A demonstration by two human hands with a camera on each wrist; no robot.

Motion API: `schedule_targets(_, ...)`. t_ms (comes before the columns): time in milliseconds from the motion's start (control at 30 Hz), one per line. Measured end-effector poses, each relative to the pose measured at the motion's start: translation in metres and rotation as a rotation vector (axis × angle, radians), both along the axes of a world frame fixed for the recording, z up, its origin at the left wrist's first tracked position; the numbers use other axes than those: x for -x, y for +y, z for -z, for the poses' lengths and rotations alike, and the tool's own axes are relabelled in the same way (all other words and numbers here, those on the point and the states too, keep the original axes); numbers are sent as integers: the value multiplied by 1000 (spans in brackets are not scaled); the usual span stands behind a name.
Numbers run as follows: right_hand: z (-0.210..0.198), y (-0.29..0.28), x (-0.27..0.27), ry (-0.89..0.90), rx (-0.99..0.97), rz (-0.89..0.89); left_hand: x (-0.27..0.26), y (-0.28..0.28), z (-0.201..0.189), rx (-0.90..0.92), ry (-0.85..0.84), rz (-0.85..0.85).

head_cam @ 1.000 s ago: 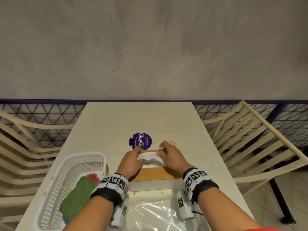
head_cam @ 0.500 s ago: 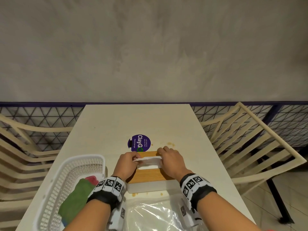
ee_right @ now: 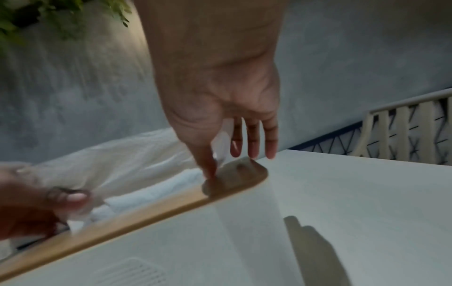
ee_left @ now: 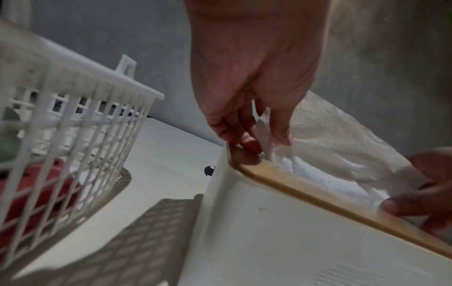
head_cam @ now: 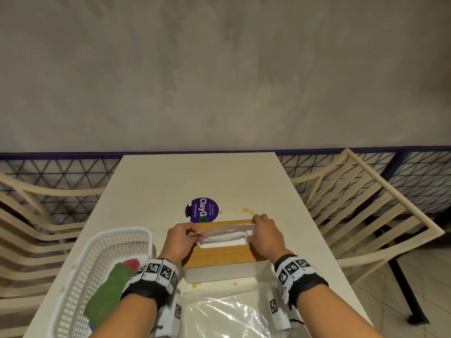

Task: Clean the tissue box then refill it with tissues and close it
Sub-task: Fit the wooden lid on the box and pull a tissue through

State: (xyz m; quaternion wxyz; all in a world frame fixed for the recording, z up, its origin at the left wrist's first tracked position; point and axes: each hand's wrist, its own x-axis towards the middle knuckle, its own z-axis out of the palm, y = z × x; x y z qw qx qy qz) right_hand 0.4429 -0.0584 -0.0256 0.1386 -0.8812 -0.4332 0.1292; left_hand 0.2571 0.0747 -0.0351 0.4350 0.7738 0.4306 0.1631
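Right hand point(ee_right: 220, 108) reaches down at the end of the tissue box point(ee_right: 244, 241), thumb tip on the wooden lid point(ee_right: 137, 216) by the slot, pinching the white tissue point(ee_right: 117, 162) with a finger behind; three fingers point(ee_right: 252, 143) straight past the lid's rounded corner. Left hand point(ee_right: 31, 209), blurred, pinches the tissue's other end. Cream chair point(ee_right: 401, 133) and dark lattice railing at right, grey wall behind, green leaves point(ee_right: 61, 17) top left.

Tissue box point(head_cam: 220, 272): smooth matt white plastic, wood-look lid point(head_cam: 217, 256). Tissue point(head_cam: 223, 234): thin crinkled paper. Basket point(head_cam: 80, 269): white plastic lattice. Bag point(head_cam: 227, 313): glossy clear plastic. Surface point(head_cam: 195, 176): matt cream.
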Motion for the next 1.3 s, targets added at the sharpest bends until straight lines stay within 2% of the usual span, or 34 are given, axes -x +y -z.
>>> schedule_targets(167, 4, -9, -11, 483, -464, 260, 9, 5, 3, 146, -97, -90)
schedule_targets(300, 5, -11, -5, 747, -586, 235, 9, 1, 2, 212, -202, -128)
schedule_targets(433, 11, -8, -14, 779, -629, 247, 5, 0, 2, 177, -224, -135)
schedule_targets(533, 17, -5, -17, 718, -616, 249, 2, 1, 3, 200, -239, -176)
schedule_targets(867, 22, -1, -15, 583, -566, 266, 5, 5, 8, 94, -168, -151)
schedule_targets(1067, 23, 0, -15, 604, -571, 304, 0, 11, 6, 60, -80, -165)
schedule_targets(1300, 16, -5, -21, 755, -565, 368, -3, 15, -6, 11, -203, -254)
